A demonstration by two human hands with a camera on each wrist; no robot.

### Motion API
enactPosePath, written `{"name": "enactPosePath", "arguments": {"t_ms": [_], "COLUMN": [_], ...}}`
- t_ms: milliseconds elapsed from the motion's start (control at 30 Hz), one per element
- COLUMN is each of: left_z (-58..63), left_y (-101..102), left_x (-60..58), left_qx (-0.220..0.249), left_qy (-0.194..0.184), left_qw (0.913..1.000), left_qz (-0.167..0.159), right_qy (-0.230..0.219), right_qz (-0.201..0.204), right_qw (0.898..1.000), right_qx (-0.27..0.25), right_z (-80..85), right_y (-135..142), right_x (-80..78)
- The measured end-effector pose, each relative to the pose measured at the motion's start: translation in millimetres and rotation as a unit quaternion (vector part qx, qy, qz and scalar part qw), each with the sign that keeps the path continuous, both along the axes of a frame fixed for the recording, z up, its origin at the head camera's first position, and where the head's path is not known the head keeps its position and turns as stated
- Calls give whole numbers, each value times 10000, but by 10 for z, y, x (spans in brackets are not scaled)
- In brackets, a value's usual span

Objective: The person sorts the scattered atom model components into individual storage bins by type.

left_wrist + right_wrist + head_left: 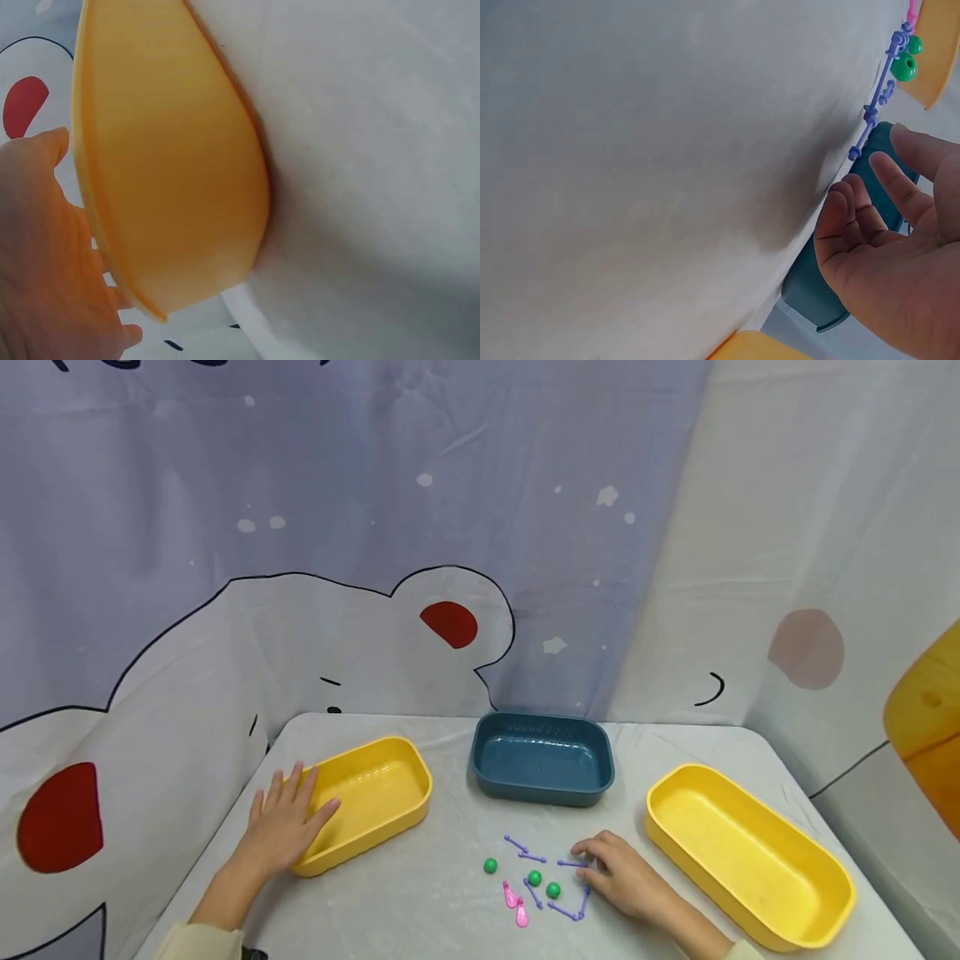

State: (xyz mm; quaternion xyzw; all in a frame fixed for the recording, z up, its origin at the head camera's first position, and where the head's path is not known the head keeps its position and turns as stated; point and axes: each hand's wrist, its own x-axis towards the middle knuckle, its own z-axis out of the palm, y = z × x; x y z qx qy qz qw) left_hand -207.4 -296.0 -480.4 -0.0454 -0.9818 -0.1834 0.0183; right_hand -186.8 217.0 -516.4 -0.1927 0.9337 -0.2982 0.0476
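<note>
My left hand [281, 827] lies with spread fingers over the near-left rim of a yellow tray [372, 842]. In the left wrist view, its fingers reach behind the tray's raised outer wall [172, 165]. Nothing is gripped by my right hand [624, 878], whose loosely bent fingers hover low at a purple stick with knobbed ends [570, 863]. The right wrist view has thumb and index finger apart beside a purple stick [877, 97]. Several more such sticks, green beads [553, 890] and pink drop-shaped pieces [522, 913] lie scattered to the left of this hand.
A dark teal tray [540, 795] stands at the back of the white-covered table [420, 910]. To the right of my right hand sits a second yellow tray [750, 860], set at an angle. A printed curtain [360, 643] borders the table behind.
</note>
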Motion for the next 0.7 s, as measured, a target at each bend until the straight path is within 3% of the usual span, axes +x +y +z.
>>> {"name": "enactPosePath", "arguments": {"t_ms": [267,700], "left_z": [-126,-183], "left_y": [-49,-86], "left_x": [35,24], "left_qx": [61,-39], "left_qy": [-26,-112], "left_qw": [10000,9997], "left_qz": [46,224], "right_qy": [-58,-85], "right_qz": [148,259], "right_qw": [9999,9996], "right_qx": [9,-2], "right_z": [-57,-37], "right_y": [19,33], "right_x": [-24,-80]}}
